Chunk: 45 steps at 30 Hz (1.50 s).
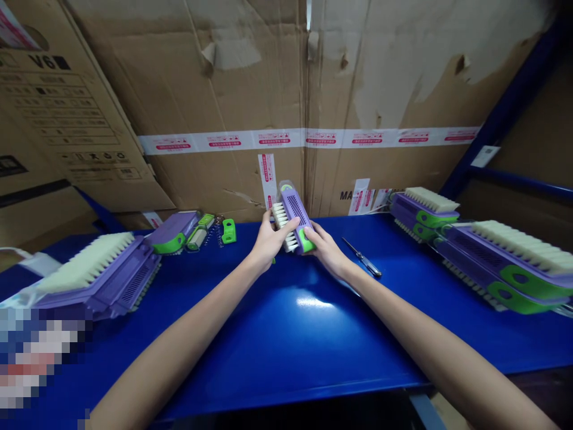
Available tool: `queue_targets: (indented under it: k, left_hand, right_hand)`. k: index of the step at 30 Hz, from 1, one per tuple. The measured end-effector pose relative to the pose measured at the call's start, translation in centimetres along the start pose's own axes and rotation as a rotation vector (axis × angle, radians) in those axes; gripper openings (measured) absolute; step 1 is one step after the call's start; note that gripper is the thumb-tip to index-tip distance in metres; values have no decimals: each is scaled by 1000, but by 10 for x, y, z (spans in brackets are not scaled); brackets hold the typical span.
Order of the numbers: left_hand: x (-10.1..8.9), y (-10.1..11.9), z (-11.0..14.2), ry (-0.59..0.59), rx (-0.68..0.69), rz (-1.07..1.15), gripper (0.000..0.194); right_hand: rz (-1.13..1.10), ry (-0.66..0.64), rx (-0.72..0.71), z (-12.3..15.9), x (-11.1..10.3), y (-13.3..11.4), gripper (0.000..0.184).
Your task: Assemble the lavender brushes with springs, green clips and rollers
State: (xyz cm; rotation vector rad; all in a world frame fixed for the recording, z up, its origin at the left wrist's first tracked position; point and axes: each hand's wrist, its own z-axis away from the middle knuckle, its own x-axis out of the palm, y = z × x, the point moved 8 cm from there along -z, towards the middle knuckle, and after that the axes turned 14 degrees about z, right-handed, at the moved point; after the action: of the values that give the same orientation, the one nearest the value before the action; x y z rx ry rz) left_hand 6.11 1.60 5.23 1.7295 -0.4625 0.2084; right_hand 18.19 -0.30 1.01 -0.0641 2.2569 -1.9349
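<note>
A purple brush (295, 207) with white bristles and green end pieces is held up over the blue tabletop, tilted, its bristles facing left. My left hand (270, 240) is closed round its bristle side, the thumb lying across the purple body. From the right, my right hand (326, 246) grips the lower green end, with the thumb on it. A small green bit shows below my left hand, mostly hidden. To the right of my right hand lies a screwdriver (364, 258) with a dark thin shaft.
Purple brushes (101, 269) lie stacked at the left, and more brushes (496, 263) at the right. Green parts (229, 231) and springs (218, 232) sit left of centre on the blue table (308, 346). Taped cardboard (233, 77) stands behind; a blue post (496, 113) rises at the right.
</note>
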Motion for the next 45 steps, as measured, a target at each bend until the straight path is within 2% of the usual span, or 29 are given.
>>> queue_targets:
  k: [2,4,7,9,11,13,14,18,21,23,25,27,29,32,35,37,39,42,45]
  left_hand:
    - [-2,4,-3,-3,15,-40,72]
    - [-4,13,-6,-48,40,-152,84]
    - [4,39,-8,-248,156,-493,103]
    - [16,54,-4,-436,274,-758,99]
    - [27,59,2,-630,336,-966,84]
    - [32,60,6,-731,398,-1119,75]
    - [33,60,7,-734,441,-1181,72]
    - [31,64,8,-579,602,-1313,62]
    - [24,69,6,-419,619,-1231,61]
    - [15,72,0,-293,541,-1075,58]
    - [5,69,-7,-196,377,-883,47]
    - [2,57,-10,-186,168,-725,47]
    - [8,46,-7,-236,35,-658,53]
    - [17,48,-2,-243,93,-722,57]
    - [9,61,-5,-162,144,-868,56]
    - [-10,78,-13,-56,123,-1051,58]
    - [-38,103,-22,118,86,-1273,63]
    - [-89,141,-35,331,-16,-1498,87]
    - [-138,164,-48,428,-115,-1591,103]
  right_hand:
    - [1,1,29,-1,-4,-1,65]
    - [-32,25,58,-2,-12,-3,68]
    - [-112,17,72,-3,-25,-11,76]
    - [-127,-108,68,-1,-23,-20,81]
    - [-160,-263,94,4,-16,-25,78]
    - [-244,-360,134,10,-7,-27,68]
    - [-291,-383,146,13,-3,-28,61]
    - [-373,-376,73,18,14,-34,42]
    - [-404,-301,-2,19,21,-39,51]
    - [-433,-245,-37,18,23,-42,58]
    - [-435,-184,-75,17,21,-45,66]
    - [-398,-112,-104,17,18,-47,75]
    - [-344,-56,-136,17,15,-50,85]
    - [-245,-60,-203,18,18,-54,91]
    - [-103,-86,-209,16,18,-49,87]
    - [21,-43,-178,13,11,-39,82]
    - [130,24,-161,10,2,-31,77]
    - [204,95,-153,7,-9,-26,69]
    - [230,137,-150,6,-14,-26,66]
